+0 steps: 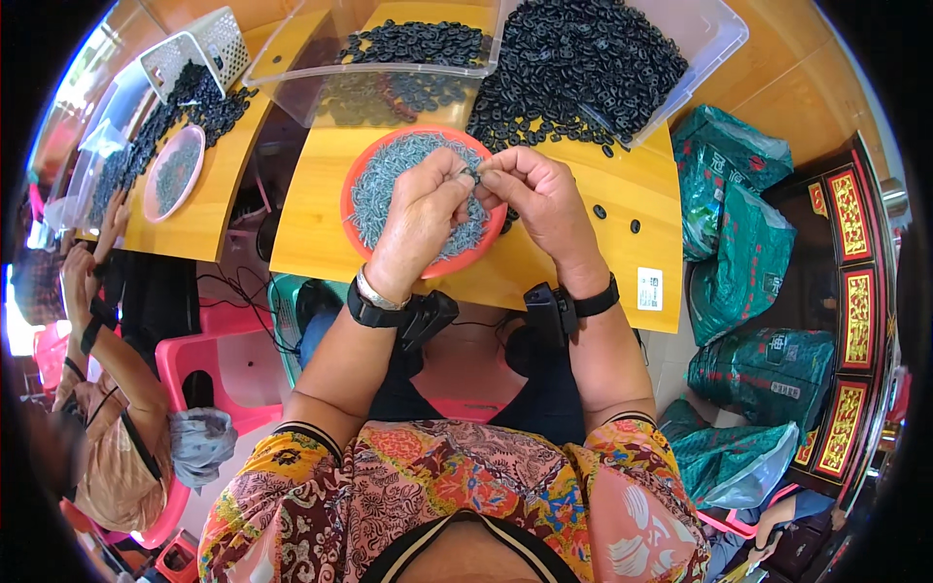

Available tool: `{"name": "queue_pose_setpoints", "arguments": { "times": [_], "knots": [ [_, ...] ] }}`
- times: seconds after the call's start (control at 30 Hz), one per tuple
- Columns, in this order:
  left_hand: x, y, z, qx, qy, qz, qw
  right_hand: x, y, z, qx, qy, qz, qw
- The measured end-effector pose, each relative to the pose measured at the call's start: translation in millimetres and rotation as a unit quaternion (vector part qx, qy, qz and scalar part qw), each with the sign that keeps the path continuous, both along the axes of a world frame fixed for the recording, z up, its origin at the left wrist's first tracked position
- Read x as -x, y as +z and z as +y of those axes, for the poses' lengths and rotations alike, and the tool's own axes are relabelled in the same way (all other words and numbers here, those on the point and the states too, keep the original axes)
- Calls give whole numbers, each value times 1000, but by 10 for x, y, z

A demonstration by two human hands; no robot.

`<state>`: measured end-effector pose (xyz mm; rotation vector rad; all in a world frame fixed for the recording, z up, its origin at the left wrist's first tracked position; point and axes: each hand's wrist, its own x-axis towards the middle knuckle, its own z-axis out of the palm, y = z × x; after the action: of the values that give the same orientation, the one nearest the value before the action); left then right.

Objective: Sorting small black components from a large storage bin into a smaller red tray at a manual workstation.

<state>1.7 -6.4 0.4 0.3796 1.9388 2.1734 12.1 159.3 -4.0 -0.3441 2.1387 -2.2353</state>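
Observation:
Above an orange-red bowl, my left hand and my right hand meet with their fingertips pinched together. Between them is a small dark piece, mostly covered by the fingers; its exact kind cannot be made out. Many small grey metal pieces, looking like screws, fill the bowl. Just beyond my right hand, black oval pieces with holes spill out of a clear plastic bin onto the table.
Loose black ovals and a white label lie on the yellow table. Another clear bin stands at the back left. Green bags line the right side. At left, a person sits by another table with a pink bowl.

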Motion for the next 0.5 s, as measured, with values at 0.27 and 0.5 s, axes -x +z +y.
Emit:
{"name": "queue_pose_setpoints", "arguments": {
  "times": [0.27, 0.5],
  "knots": [
    [9, 18, -47, -53, -30, -39, 997, 12, -67, -10, -12, 5, 10, 1000],
    [7, 31, -22, -36, -19, -47, 998, -23, 32, -60, -2, -4, 4, 1000]
  ]
}}
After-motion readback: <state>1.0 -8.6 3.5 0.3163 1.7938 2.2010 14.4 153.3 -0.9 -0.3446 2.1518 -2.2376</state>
